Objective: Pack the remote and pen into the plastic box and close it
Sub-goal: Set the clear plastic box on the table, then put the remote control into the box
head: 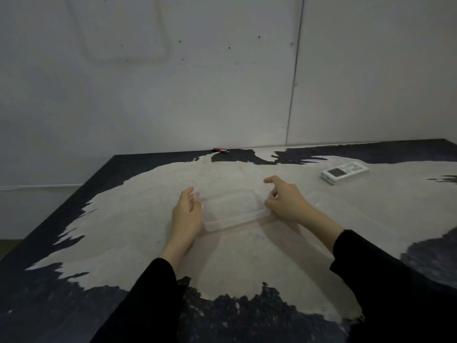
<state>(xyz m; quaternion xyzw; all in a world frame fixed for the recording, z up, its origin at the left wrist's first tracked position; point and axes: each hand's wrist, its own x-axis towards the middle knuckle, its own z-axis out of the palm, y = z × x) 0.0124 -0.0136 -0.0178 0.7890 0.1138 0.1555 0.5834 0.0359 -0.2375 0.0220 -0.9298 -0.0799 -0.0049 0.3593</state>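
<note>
Both my hands flank the clear plastic box [236,211], one at each short end. My left hand [186,213] stands on its edge against the box's left end, palm facing inward, fingers loosely extended and lightly curled at the tips around the corner; it presses or steadies rather than clenches. My right hand [284,199] sits at the box's right end with the index finger stretched forward and the other fingers curled down at the rim; whether they actually pinch the rim or only touch it I cannot tell, since the plastic is see-through and the fingertips blur together there. Black sleeves [153,290] cover both my forearms up to the wrists.

Under everything lies the surface [138,219], a dark top with a wide pale, worn patch across its middle where my hands and the box rest. Behind it rises a plain grey wall [173,95] with a thin vertical seam.

Between my hands, the box lies flat, shallow and rectangular, with nothing visible inside it; whether a lid is on it I cannot make out.

Well beyond my right hand and off to the right, the white remote [345,172] lies flat on the pale patch, screen end nearer me.

Far ahead of my left hand, at the back edge of the surface against the wall, lies the small red pen [219,150].
</note>
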